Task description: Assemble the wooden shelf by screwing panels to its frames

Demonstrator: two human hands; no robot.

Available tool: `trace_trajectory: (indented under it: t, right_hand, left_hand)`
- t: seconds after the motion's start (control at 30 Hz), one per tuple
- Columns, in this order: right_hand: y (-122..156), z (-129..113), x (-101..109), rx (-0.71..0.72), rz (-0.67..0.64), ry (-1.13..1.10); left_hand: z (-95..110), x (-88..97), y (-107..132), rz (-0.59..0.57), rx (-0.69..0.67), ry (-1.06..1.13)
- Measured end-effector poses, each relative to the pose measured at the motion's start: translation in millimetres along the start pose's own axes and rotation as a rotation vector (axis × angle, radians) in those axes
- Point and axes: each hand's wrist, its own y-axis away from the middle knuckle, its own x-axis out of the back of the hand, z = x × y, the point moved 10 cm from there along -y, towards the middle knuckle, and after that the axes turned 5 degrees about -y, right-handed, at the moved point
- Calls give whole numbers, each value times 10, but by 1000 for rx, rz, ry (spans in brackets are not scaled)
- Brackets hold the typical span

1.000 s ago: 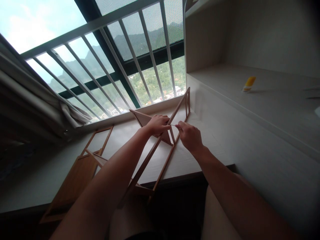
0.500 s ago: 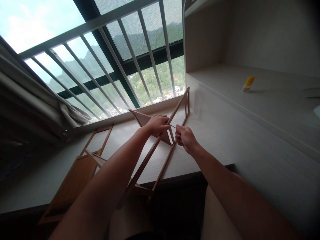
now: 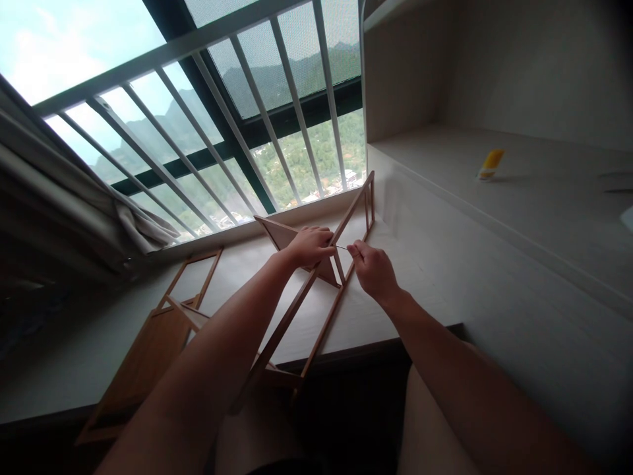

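Note:
A wooden shelf rack [image 3: 284, 323] with slender rails and flat boards lies tilted on the pale sill, its near end close to my legs. My left hand [image 3: 310, 247] is closed around its upper rail, where a board [image 3: 324, 270] meets it. On the other side of that rail, my right hand [image 3: 370, 267] pinches a thin metal tool [image 3: 342, 248]. The tool's tip points at the rail joint beside my left fingers. Its grip end is hidden in my fist, so I cannot tell whether it is a hex key or a screwdriver.
Another wooden frame with a panel [image 3: 148, 356] leans at the left. A yellow-capped small bottle [image 3: 491, 163] stands on the pale shelf [image 3: 420, 148] at right. Beyond the sill are white railing bars [image 3: 291, 79] and a window; a grey curtain [image 3: 59, 171] hangs left.
My right hand has turned at the wrist and shifted slightly right and up, with the thin tool still in it. My left hand and the rack have stayed in place.

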Motion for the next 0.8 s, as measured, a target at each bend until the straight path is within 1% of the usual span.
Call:
trace_trajectory:
  t: [0.13,0.3,0.6,0.8]
  right_hand:
    - [3,-98,-4,46,-1,144]
    - [13,-200,33,93,12,224]
    - [30,-215,30,89,-19,270]
    - [31,-194,50,66,-13,228]
  left_hand:
    - [12,9,2,7,-14,-6]
    - [7,10,0,14,-16,-6]
    - [0,1,1,6,-8,-5]
    - [1,6,1,3,-8,-4]
